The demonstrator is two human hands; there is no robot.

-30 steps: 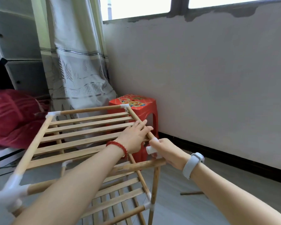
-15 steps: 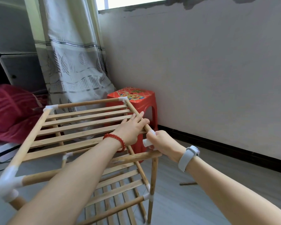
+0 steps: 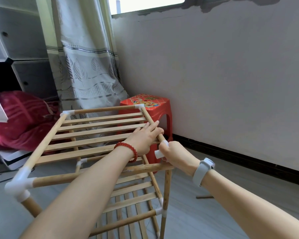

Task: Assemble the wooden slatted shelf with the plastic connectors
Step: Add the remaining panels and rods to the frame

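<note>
The wooden slatted shelf (image 3: 97, 135) stands on the floor, its top tier tilted up at the near right. My left hand (image 3: 143, 137) lies over the slats and curls its fingers round the right side rod (image 3: 149, 119). At that rod's near end my right hand (image 3: 175, 152) grips a white plastic corner connector (image 3: 158, 153), which sits just above the free ends of the front rod (image 3: 150, 168) and the upright leg (image 3: 167, 188). More white connectors join the other corners, one at the near left (image 3: 19, 186). A lower slatted tier (image 3: 129, 200) shows below.
A red plastic stool (image 3: 152, 105) stands behind the shelf against the white wall. A patterned curtain (image 3: 86, 66) hangs at the back, with a red cushion (image 3: 19, 118) and white cabinet (image 3: 16, 40) to the left. A loose wooden stick (image 3: 204, 197) lies on the grey floor at right.
Both hands kept their hold on the rod and the connector. The view tilted a little, so the shelf and hands sit slightly lower in frame than half a second ago.
</note>
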